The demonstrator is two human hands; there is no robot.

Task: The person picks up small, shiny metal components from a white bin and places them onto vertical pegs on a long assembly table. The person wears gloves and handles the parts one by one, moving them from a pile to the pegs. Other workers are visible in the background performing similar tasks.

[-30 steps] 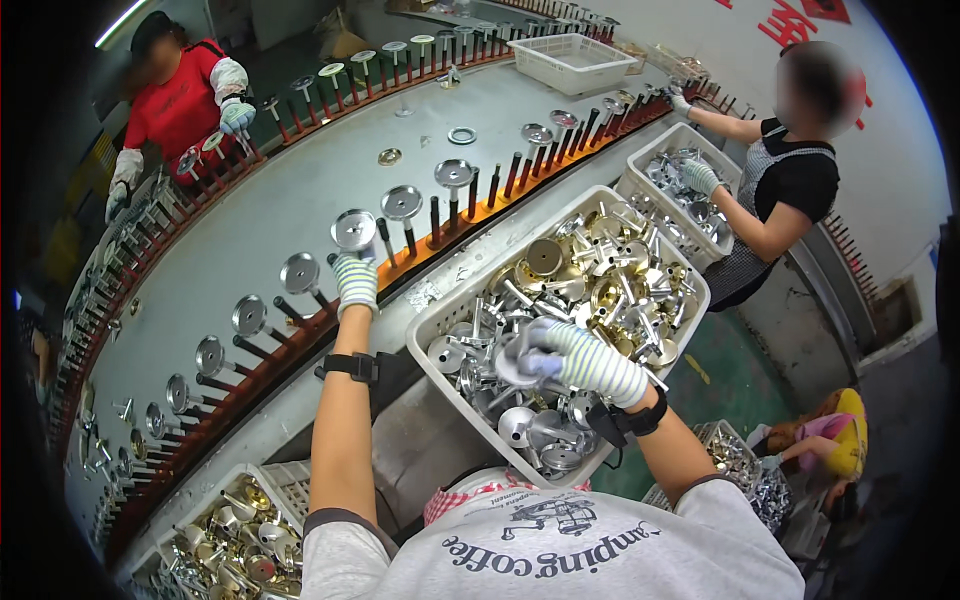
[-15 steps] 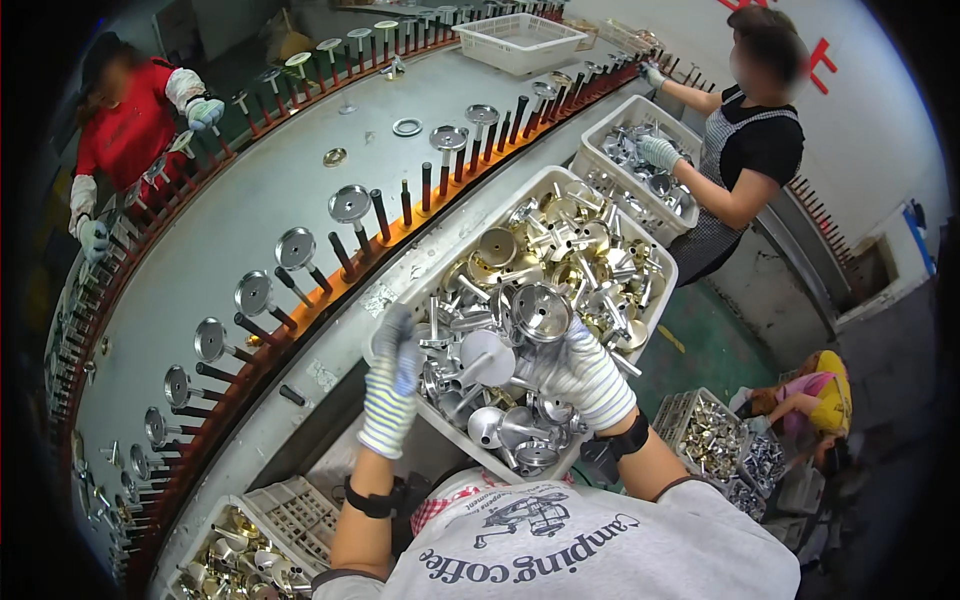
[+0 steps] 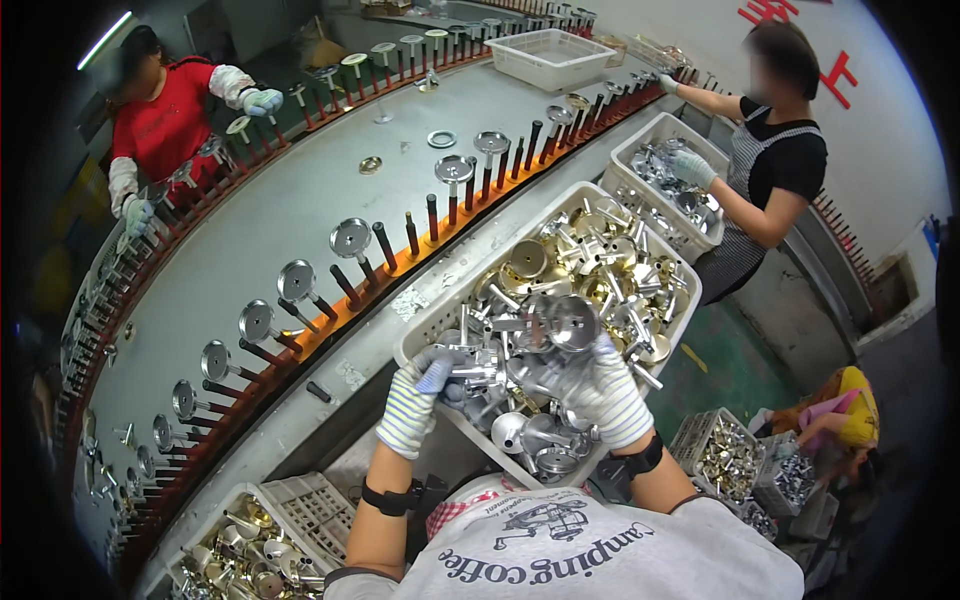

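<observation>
- Room: workshop; wide curved grey bench (image 3: 290, 200) fills 8 to 1 o'clock.
- Post rail (image 3: 396, 270) along the near bench edge, 8 to 1 o'clock. Dark posts stand up from it; some carry silver discs (image 3: 351, 238), presumably spaced so they don't knock together.
- Person in red (image 3: 165, 115) at 10 o'clock, person in black top (image 3: 770, 165) at 2 o'clock; the latter has one hand in another white crate (image 3: 618, 150).
- Main white crate (image 3: 432, 322) just off centre toward 4 o'clock, between the wearer and the bench; likely parked there for short reach.
- Left hand (image 3: 408, 405), striped glove, 7 o'clock: over the crate's near-left rim, fingers bent at the silver parts (image 3: 478, 372). Grip: can't tell.
- Right hand (image 3: 617, 402), same glove, 4 o'clock: over the near-right part of the heap, fingers blurred. Grip: can't tell.
- Parts: gold parts (image 3: 612, 290) mostly toward the crate's 1 o'clock end, silver nearer the wearer, all loosely heaped.
- Silver cup (image 3: 575, 322) by the right fingertips; held or just lying there, unclear.
- Vs. half a second ago: left hand moved from the rim in to the silver parts; right hand about the same place; view shifted slightly.
</observation>
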